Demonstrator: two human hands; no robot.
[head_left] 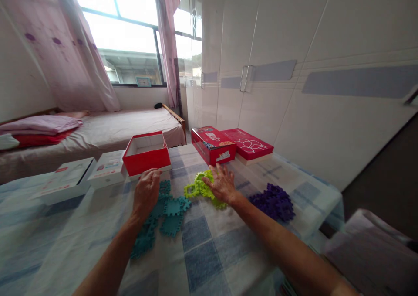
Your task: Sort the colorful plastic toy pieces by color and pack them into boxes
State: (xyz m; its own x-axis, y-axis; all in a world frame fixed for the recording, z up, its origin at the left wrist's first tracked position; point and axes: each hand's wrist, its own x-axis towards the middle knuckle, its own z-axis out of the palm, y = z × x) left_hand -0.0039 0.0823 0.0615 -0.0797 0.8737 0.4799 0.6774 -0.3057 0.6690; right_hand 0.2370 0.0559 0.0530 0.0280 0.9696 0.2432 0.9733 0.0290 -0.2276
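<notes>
Hands first: your left hand (146,191) rests palm down at the upper edge of the teal foam tiles (163,217) in mid-frame, fingers loosely curled and gripping nothing that shows. Your right hand (222,183) lies flat on the lime-green tiles (199,189) just right of them, fingers spread, pressing rather than gripping. Keep each colour in its own heap and slide the tiles flat on the bench (209,252) so interlocked edges stay joined. The purple tiles (274,202) sit apart, right of centre. Your palms hide the tiles beneath, so I cannot tell how many you cover.
</notes>
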